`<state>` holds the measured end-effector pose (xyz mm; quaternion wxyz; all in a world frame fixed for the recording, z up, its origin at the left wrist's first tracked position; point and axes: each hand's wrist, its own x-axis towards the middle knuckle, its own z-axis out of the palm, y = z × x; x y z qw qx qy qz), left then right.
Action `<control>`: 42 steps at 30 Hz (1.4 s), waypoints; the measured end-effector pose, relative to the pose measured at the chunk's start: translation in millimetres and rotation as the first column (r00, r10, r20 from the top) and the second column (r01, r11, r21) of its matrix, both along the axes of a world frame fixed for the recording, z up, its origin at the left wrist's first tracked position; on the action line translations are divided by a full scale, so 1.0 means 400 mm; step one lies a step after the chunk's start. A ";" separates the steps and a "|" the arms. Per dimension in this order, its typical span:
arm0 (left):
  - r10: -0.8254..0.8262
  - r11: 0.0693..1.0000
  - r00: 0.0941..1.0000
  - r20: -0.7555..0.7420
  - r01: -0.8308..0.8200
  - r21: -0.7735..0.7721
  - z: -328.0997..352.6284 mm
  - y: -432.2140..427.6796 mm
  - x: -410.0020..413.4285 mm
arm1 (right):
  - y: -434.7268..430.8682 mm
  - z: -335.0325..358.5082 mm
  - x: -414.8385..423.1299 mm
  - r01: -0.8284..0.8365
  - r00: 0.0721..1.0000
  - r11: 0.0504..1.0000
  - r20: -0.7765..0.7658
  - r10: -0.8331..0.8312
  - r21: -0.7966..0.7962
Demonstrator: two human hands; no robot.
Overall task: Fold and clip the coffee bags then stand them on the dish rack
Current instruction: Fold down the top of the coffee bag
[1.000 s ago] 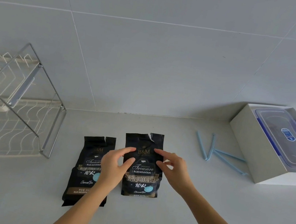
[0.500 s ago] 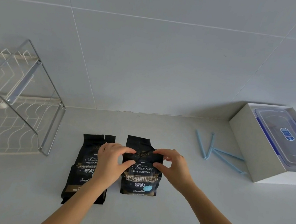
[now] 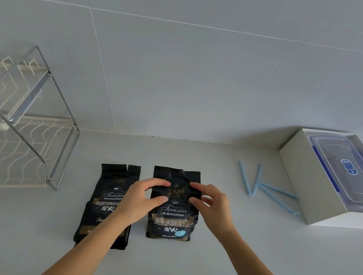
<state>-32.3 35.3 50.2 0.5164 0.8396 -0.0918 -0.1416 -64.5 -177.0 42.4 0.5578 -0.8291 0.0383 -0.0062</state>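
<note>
While right bag [image 3: 173, 209] top is pinched by left hand [image 3: 140, 199] and right hand [image 3: 213, 204] | fold step underway | clips [image 3: 262, 187] at 2 o'clock needed next

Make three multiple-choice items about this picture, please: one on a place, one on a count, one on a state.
1. Where do the blue clips lie?
A. on the dish rack
B. on the counter beside the white box
C. on a coffee bag

2. How many coffee bags are on the counter?
A. one
B. two
C. four

3. What state is the right bag in?
A. flat, unclipped
B. clipped shut
C. standing on the rack

Answers: 1 B, the clips rest left of the white box. 2 B, the left bag and the right bag. 3 A, both hands pinch its top, no clip on it.
</note>
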 end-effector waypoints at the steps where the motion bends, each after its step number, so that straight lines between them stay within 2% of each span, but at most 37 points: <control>1: -0.020 1.000 1.000 0.008 0.020 0.017 0.001 0.004 0.001 | 0.000 0.000 0.000 0.003 1.000 1.000 0.011 -0.003 -0.006; 6: -0.001 1.000 0.999 0.048 0.000 0.025 0.007 0.015 0.005 | -0.003 0.002 0.006 -0.005 0.998 0.997 0.057 0.010 -0.080; 11: 0.037 0.998 0.992 0.123 -0.042 0.040 0.001 0.010 0.000 | -0.002 0.002 0.004 0.020 0.999 1.000 0.024 -0.020 0.007; 18: 0.119 0.979 0.966 0.231 -0.153 0.132 -0.019 0.008 -0.006 | -0.005 -0.008 0.002 0.022 1.000 0.999 0.010 -0.022 -0.034; 23: 0.077 0.994 0.995 0.071 -0.082 0.067 -0.025 0.014 -0.017 | -0.013 -0.011 -0.002 -0.027 0.999 0.996 -0.031 0.024 -0.083; 30: 0.122 0.992 0.988 -0.098 -0.123 -0.002 -0.021 -0.002 -0.028 | 0.001 -0.001 -0.010 -0.007 0.999 0.999 -0.053 0.005 -0.042; 33: 0.163 0.985 0.959 -0.230 -0.172 -0.018 -0.015 -0.016 -0.027 | 0.009 0.006 -0.008 0.018 0.992 0.999 -0.123 -0.012 0.047; 36: 0.170 0.985 0.949 -0.264 -0.166 0.041 -0.009 -0.016 -0.018 | 0.024 0.009 0.002 0.040 0.966 0.996 -0.257 -0.019 0.075; 39: 0.141 0.987 0.968 -0.208 -0.120 0.108 -0.004 -0.010 -0.011 | 0.027 0.007 0.007 0.016 0.966 0.999 -0.258 -0.029 -0.050; 42: 0.111 0.980 0.993 -0.049 -0.101 0.174 -0.008 -0.009 -0.018 | 0.016 -0.006 -0.003 -0.042 0.995 0.953 -0.103 0.011 -0.299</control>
